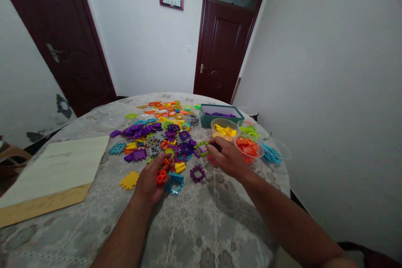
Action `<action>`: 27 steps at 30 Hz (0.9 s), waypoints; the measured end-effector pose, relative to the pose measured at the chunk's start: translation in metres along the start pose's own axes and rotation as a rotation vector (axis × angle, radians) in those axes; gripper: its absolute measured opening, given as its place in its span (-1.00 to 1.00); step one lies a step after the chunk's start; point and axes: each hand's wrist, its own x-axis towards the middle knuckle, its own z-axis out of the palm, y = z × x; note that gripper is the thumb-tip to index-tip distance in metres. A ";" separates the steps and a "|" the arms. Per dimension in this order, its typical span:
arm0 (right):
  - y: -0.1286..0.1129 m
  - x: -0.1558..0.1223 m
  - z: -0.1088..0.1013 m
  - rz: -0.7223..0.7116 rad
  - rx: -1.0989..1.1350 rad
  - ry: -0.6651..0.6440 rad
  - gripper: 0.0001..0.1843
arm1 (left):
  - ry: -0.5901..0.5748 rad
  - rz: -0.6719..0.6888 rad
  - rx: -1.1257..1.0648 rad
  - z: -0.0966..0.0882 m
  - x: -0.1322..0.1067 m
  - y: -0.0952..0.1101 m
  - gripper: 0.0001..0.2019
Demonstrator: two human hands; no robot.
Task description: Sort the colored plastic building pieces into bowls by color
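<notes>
My left hand (pixel 150 179) is closed around orange connector pieces (pixel 161 176) with two round tube ends. Just right of it lies a blue square frame piece (pixel 174 184), with a yellow connector piece (pixel 180 168) behind. Between the thumb and fingers of my right hand (pixel 223 153) is a green square frame piece (pixel 201 149), held at the right edge of the pile. A purple square frame piece (pixel 197 173) rests on the cloth between my hands. The mixed pile of plastic building pieces (pixel 153 138) spreads beyond them, and a yellow toothed piece (pixel 129 180) lies to the left.
Clear tubs of yellow pieces (pixel 224 129), orange pieces (pixel 249 147), green pieces (pixel 249 131) and blue pieces (pixel 271 153) stand at the right. A dark green box (pixel 206 121) with purple pieces is behind them. Paper on a board (pixel 59 167) covers the table's left side.
</notes>
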 end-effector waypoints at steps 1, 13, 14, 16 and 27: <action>0.009 0.001 -0.009 0.014 -0.018 0.036 -0.80 | 0.001 -0.017 -0.033 0.000 0.000 0.001 -0.73; 0.136 0.047 -0.127 0.243 -0.642 0.466 -0.66 | -0.021 -0.112 -0.122 0.004 -0.005 0.003 -0.73; 0.144 0.051 -0.130 0.244 -0.700 0.499 -0.65 | -0.024 -0.124 -0.123 0.004 -0.005 0.002 -0.73; 0.148 0.054 -0.126 0.184 -0.739 0.526 -0.64 | -0.009 -0.128 -0.129 0.004 -0.003 0.000 -0.73; -0.002 -0.035 0.060 -0.401 -0.277 -0.350 -0.75 | 0.009 -0.093 -0.096 0.001 0.003 -0.010 -0.73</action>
